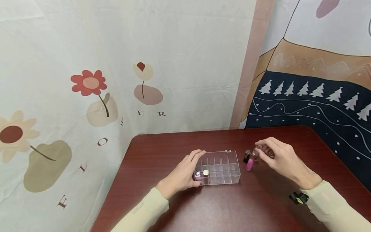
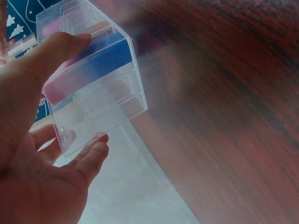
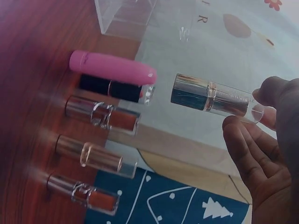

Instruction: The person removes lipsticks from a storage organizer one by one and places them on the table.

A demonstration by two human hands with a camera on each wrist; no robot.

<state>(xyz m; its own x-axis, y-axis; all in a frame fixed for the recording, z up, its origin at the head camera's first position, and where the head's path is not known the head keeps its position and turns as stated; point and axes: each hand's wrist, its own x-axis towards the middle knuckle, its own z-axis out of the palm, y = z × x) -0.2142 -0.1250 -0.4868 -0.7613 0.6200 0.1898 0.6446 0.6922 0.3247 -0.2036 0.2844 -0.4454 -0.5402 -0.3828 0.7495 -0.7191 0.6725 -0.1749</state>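
Observation:
My left hand [image 1: 183, 172] grips the left end of a clear divided organizer [image 1: 224, 178], thumb at the near side and fingers at the far side. A pink-and-blue item [image 2: 96, 67] shows through its wall in the left wrist view. Beside it, a cream-topped tube [image 1: 205, 173] stands in the front row. Off to the right, my right hand [image 1: 278, 158] pinches a lipstick [image 3: 192, 92] by its clear cap, its metallic base pointing away from the fingers. That lipstick is held above the table, near a group of standing lipsticks.
A pink lipstick tube [image 3: 112, 68] and a black one [image 3: 110, 88] stand close together. Several clear-capped lipsticks, among them a gold-toned one [image 3: 96, 155], line up beside them on the reddish-brown table [image 1: 214, 209]. Printed cloth [image 1: 188, 64] hangs behind the table.

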